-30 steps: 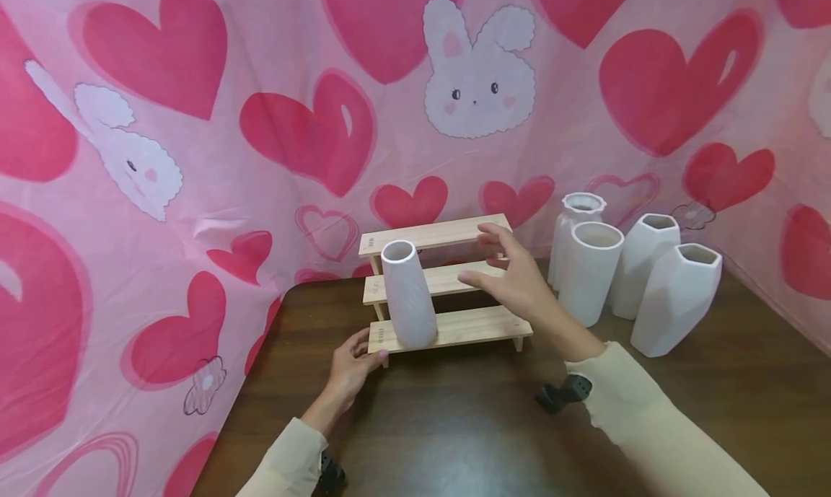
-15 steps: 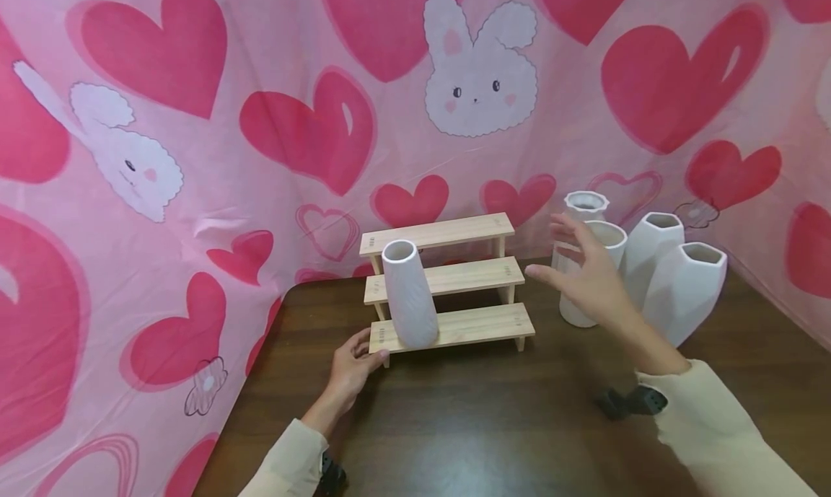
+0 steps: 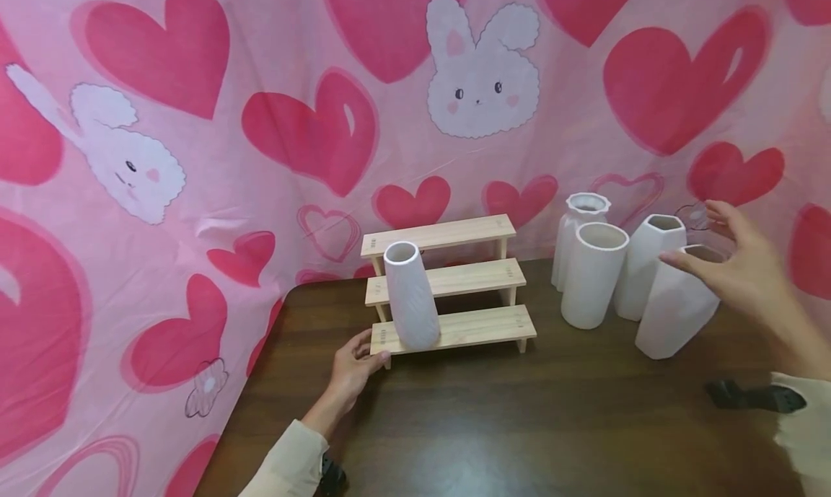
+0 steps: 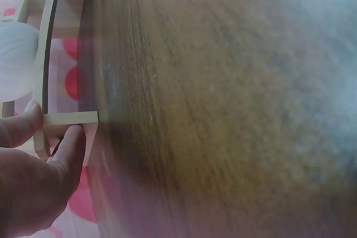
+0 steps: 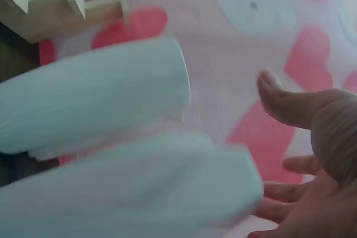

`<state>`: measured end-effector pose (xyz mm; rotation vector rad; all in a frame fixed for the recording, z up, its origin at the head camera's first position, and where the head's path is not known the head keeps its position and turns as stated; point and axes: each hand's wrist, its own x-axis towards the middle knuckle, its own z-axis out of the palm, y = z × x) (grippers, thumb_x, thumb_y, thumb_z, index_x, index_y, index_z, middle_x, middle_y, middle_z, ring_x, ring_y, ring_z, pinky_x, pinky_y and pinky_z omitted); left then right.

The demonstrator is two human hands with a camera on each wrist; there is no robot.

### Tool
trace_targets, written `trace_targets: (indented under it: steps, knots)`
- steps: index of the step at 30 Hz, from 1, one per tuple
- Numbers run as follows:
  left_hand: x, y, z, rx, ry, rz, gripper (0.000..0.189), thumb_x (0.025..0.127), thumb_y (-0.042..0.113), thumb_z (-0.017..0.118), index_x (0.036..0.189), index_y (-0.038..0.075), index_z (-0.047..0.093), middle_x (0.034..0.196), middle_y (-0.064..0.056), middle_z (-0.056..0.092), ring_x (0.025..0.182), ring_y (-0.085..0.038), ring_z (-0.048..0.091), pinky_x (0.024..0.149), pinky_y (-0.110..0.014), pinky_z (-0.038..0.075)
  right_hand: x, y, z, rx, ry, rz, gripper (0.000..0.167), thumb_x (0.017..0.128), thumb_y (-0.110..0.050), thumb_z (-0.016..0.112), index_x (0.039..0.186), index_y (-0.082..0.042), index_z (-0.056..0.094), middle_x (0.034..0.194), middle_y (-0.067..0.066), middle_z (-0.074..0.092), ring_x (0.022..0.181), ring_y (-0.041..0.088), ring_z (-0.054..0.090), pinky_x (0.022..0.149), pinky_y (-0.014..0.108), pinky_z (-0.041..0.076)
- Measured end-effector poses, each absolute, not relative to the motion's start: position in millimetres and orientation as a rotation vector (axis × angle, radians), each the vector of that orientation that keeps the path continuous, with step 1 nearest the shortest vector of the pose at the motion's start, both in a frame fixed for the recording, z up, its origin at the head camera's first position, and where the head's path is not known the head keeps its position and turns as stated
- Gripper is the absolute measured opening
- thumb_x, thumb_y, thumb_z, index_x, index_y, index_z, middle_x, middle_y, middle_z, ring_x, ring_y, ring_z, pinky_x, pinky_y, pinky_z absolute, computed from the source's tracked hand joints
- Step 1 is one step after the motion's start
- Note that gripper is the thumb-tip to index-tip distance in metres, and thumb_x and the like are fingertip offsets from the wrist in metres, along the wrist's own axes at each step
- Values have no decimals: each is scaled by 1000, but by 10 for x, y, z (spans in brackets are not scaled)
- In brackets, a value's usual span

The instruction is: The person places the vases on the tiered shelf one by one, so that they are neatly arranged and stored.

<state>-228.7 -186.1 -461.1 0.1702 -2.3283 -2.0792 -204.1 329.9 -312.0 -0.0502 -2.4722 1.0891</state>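
My left hand grips the left end of the lowest step of a three-tier wooden display stand. In the left wrist view, the thumb lies on the board and a finger is by the short leg. On that lowest step stands a tapered white vase, toward the left end. My right hand hovers at the top of an angular white vase, thumb and fingers spread apart. The right wrist view shows this hand beside the vase's mouth; whether it touches is unclear.
Left of the angular vase stand a second faceted vase, a cylindrical vase and a scalloped-rim vase, close together. A brown wooden table bears everything. Pink heart-patterned cloth hangs behind and to the left.
My right hand has moved right, from above the stand past the cylindrical vase to the rightmost angular vase. The left hand and the tapered vase have stayed where they were.
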Motion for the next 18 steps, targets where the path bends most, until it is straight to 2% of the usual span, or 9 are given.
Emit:
trace_targets:
  steps: [3, 4, 5, 6, 8, 10, 12, 15, 18]
  knots:
    - [-2291, -1862, -4615, 163, -2325, -2082, 59, 84, -1, 71, 138, -3, 46, 112, -23, 63, 91, -17, 66, 77, -28, 55, -2041, 3529, -3241, -80, -2568, 1141, 100, 86, -35, 71, 155, -13, 2, 151, 36, 14, 132, 60, 16, 92, 74, 25]
    - [-2288, -1866, -4617, 160, -2325, -2080, 59, 84, -1, 71, 138, -4, 46, 112, -23, 63, 91, -17, 66, 77, -28, 55, -2044, 3578, -3291, -74, -2594, 1145, 99, 87, -35, 70, 155, -11, 2, 150, 37, 15, 130, 61, 20, 92, 74, 27]
    - [-2287, -1870, -4621, 157, -2323, -2083, 59, 84, -1, 71, 138, -4, 46, 112, -23, 63, 91, -18, 66, 78, -28, 55, -2051, 3618, -3340, -65, -2611, 1137, 97, 87, -35, 71, 155, -9, 7, 147, 38, 22, 125, 60, 28, 93, 68, 35]
    - [-2285, -1871, -4621, 149, -2317, -2088, 59, 84, -2, 71, 138, -4, 46, 112, -24, 63, 91, -18, 66, 78, -29, 55, -2057, 3656, -3388, -51, -2622, 1116, 94, 86, -35, 71, 154, -7, 12, 143, 36, 31, 121, 51, 40, 92, 59, 43]
    - [-2282, -1872, -4620, 140, -2309, -2096, 58, 85, -3, 70, 137, -5, 46, 113, -25, 63, 91, -18, 66, 78, -29, 55, -2071, 3704, -3474, -32, -2630, 1069, 86, 85, -34, 73, 150, -4, 25, 128, 22, 50, 103, 26, 56, 78, 37, 54]
    - [-2282, -1870, -4622, 131, -2304, -2102, 57, 85, -4, 69, 137, -5, 46, 113, -25, 63, 91, -18, 66, 78, -28, 55, -2076, 3729, -3544, -28, -2611, 1032, 78, 83, -33, 75, 143, -3, 35, 106, -3, 57, 81, 2, 52, 59, 20, 47]
    - [-2283, -1866, -4618, 131, -2298, -2111, 57, 85, -4, 69, 137, -6, 46, 113, -26, 62, 90, -18, 66, 78, -29, 55, -2074, 3741, -3584, -31, -2581, 1041, 73, 82, -31, 77, 139, -3, 40, 92, -22, 50, 71, -14, 43, 55, 12, 41]
    - [-2282, -1864, -4617, 132, -2303, -2108, 58, 85, -3, 70, 137, -6, 45, 114, -26, 62, 90, -18, 66, 78, -29, 55, -2068, 3741, -3607, -38, -2555, 1080, 70, 83, -30, 76, 137, -4, 41, 85, -36, 43, 71, -15, 44, 55, 12, 41]
    - [-2278, -1868, -4611, 134, -2311, -2104, 58, 85, -2, 70, 138, -5, 45, 114, -25, 62, 91, -19, 66, 79, -30, 55, -2068, 3743, -3612, -55, -2560, 1095, 69, 83, -32, 76, 139, -9, 42, 87, -34, 44, 72, -13, 45, 55, 13, 42]
